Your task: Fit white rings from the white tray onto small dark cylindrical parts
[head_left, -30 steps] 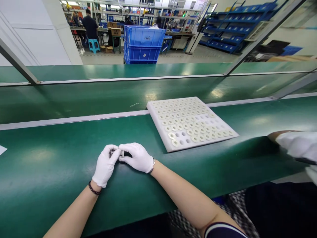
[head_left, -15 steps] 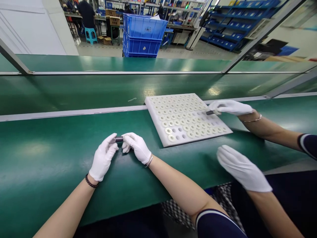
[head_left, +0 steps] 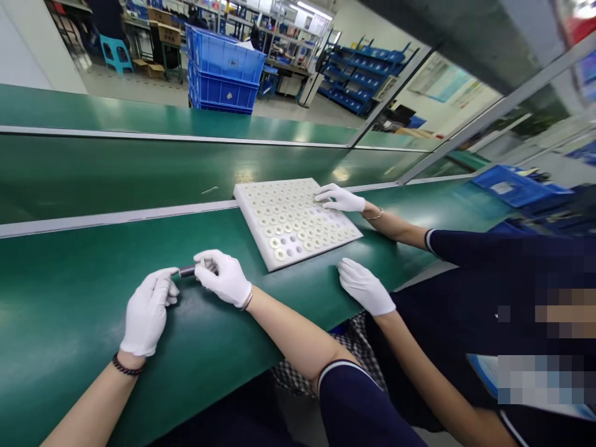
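A short dark cylinder point(head_left: 187, 271) is held level above the green bench, between my two white-gloved hands. My left hand point(head_left: 148, 310) pinches its left end with thumb and fingertips. At the other end, the fingers of my right hand point(head_left: 224, 277) close around it, hiding that tip. To the right of my hands lies a white foam tray point(head_left: 267, 251) with rows of round holes, most of them holding pale rings point(head_left: 280, 254). Several holes near its front left corner show no ring.
A co-worker's gloved hand point(head_left: 342, 198) reaches over the tray's right side; their other hand point(head_left: 365, 287) is near the bench's front edge. Behind the green bench point(head_left: 84, 248) run a metal rail and frame posts. Blue crates point(head_left: 223, 68) are stacked beyond; a blue bin point(head_left: 512, 185) stands far right.
The view has swung right, bringing more of the co-worker into sight. The dark cylinder in the co-worker's hand over the tray no longer shows. Both my hands still hold their cylinder.
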Tool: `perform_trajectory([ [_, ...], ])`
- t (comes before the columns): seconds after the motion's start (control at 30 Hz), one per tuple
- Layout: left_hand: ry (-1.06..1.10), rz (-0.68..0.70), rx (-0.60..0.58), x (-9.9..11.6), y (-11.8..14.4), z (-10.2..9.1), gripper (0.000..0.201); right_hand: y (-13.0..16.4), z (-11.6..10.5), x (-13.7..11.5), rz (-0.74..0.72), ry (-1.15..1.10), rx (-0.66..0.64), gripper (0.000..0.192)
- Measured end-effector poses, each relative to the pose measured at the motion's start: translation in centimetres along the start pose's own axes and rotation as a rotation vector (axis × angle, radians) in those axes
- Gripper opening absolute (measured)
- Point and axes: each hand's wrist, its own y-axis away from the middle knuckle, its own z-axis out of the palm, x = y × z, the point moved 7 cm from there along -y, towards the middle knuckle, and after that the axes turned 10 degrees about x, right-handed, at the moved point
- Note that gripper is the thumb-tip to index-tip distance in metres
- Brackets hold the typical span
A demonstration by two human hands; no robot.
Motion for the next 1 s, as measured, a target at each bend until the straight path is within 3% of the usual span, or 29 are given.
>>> perform_trajectory([
  [0.1, -0.139, 0.03, -0.074, -0.3, -0.4, 0.5, 0.045, -1.2, -3.3, -1.1, -0.093, 0.049, 0.177, 0.038],
  [0.23, -0.344, 0.143, -0.183, -0.2, -0.4, 1.5, 0.05, -1.2, -10.6, -2.6, -0.235, 0.275, 0.506, 0.044],
  [0.33, -0.358, 0.15, -0.201, -0.2, -0.3, 1.7, 0.052, -0.1, -16.1, -2.0, -0.184, 0.459, 0.677, 0.047],
  [0.43, -0.356, 0.115, -0.218, -0.6, -0.2, 1.8, 0.051, 1.0, -19.6, -0.1, -0.034, 0.648, 0.723, 0.048],
  [0.6, -0.346, 0.107, -0.235, -1.0, -0.4, 2.1, 0.052, 1.0, -20.2, 1.9, 0.037, 0.817, 0.59, 0.037],
  [0.83, -0.358, 0.064, -0.254, -1.1, -0.3, 2.1, 0.055, 1.1, -19.8, 1.9, -0.148, 0.85, 0.509, 0.039],
  [1.0, -0.393, 0.055, -0.309, -1.0, 0.1, 2.0, 0.053, 1.8, -18.9, 1.9, -0.198, 0.991, 0.426, 0.043],
])
